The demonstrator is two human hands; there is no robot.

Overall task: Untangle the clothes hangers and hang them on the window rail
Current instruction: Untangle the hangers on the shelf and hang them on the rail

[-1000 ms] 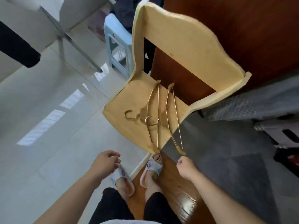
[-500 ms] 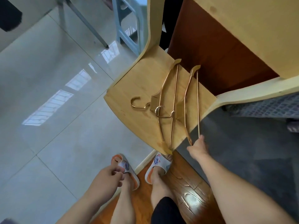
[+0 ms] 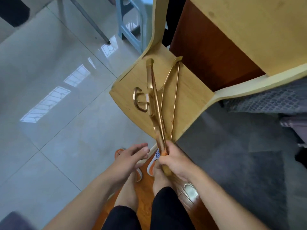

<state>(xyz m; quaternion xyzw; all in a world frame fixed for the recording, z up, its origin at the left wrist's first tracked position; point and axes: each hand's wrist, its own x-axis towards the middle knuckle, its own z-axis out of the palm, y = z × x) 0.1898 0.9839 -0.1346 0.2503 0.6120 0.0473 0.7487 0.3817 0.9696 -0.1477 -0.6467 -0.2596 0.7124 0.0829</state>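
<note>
The hangers [image 3: 156, 103], gold-coloured metal and interlocked, run lengthwise from the person's grip out across the wooden chair seat [image 3: 191, 95], their long axis pointing away from the body and a little leftward. Going from the left: the left hand [image 3: 132, 155] hangs free above the tiled floor [image 3: 66, 113], fingers loosely extended and holding nothing, just beside the near end of the bundle. The two hooks [image 3: 140, 101] sit crossed over one another on the left side of the bundle, over the seat, farther out than the left hand's fingertips. To their right, the right hand [image 3: 171, 161] has its fingers wrapped round the near ends of the hangers, lifting that end off the seat edge. One thinner hanger [image 3: 174, 100] splays out to the right, its far tip near the seat's back corner. The free left hand looks best placed to take the hooks and pull them apart. The window rail is not in view.
</note>
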